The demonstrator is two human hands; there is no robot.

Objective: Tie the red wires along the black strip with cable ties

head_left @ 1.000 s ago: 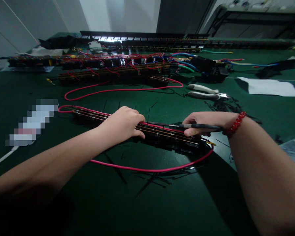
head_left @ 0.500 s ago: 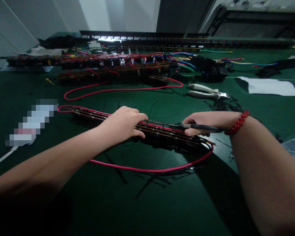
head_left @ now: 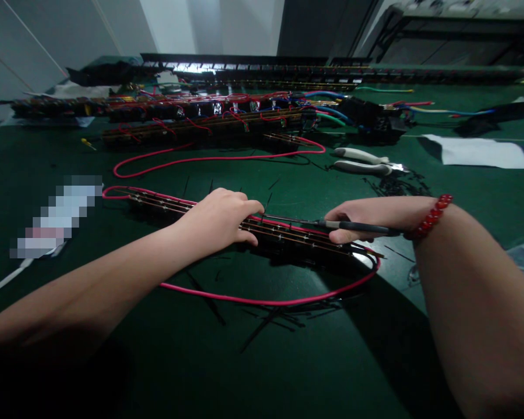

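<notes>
A long black socket strip [head_left: 288, 241] with copper bars and a red wire along it lies across the green table [head_left: 297, 361]. My left hand [head_left: 220, 218] lies curled over the strip's middle, pressing it down. My right hand [head_left: 369, 216], with a red bead bracelet at the wrist, is closed on a slim black-handled tool [head_left: 358, 227] whose metal tip points left over the strip. A red wire [head_left: 271, 301] loops from the strip's right end across the table in front.
Grey-handled pliers [head_left: 367, 163] lie behind my right hand beside black offcuts. More wired strips [head_left: 201, 125] are stacked at the back. White paper [head_left: 475, 154] lies at the right, a blurred-out white object [head_left: 56, 218] at the left. Black cable-tie scraps litter the table front.
My right forearm has slid slightly right and the tool's tip has edged left along the strip. My left hand has stayed in place.
</notes>
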